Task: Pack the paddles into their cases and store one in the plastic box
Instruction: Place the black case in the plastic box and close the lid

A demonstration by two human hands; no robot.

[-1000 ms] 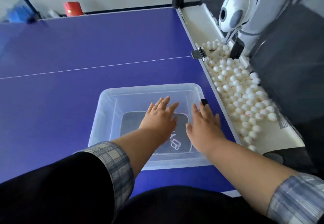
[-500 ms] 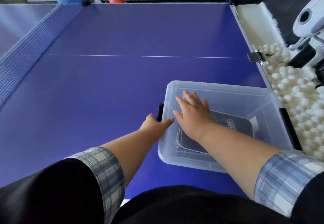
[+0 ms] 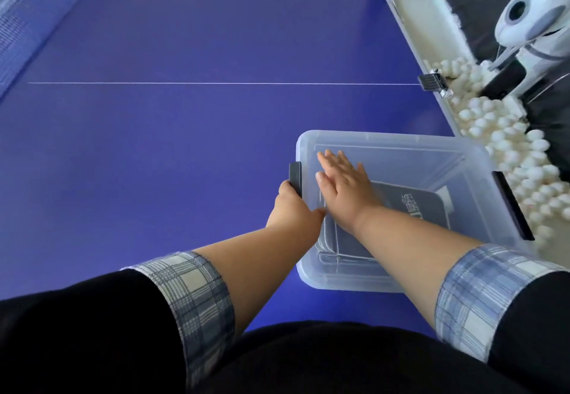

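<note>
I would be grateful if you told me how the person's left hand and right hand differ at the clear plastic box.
The left hand curls round the black latch at the end of the clear plastic box; the right hand lies flat on its translucent lid, fingers straight. The left hand sits beside the box, the right hand on top of it. Both are bare and touch the box.

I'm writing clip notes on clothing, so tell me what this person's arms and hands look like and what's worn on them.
The left hand and right hand are both bare: no gloves, rings or watch show. The forearms are uncovered. Each arm wears a black sleeve ending in a turned-back plaid cuff, blue-grey and white: left cuff, right cuff.
</note>
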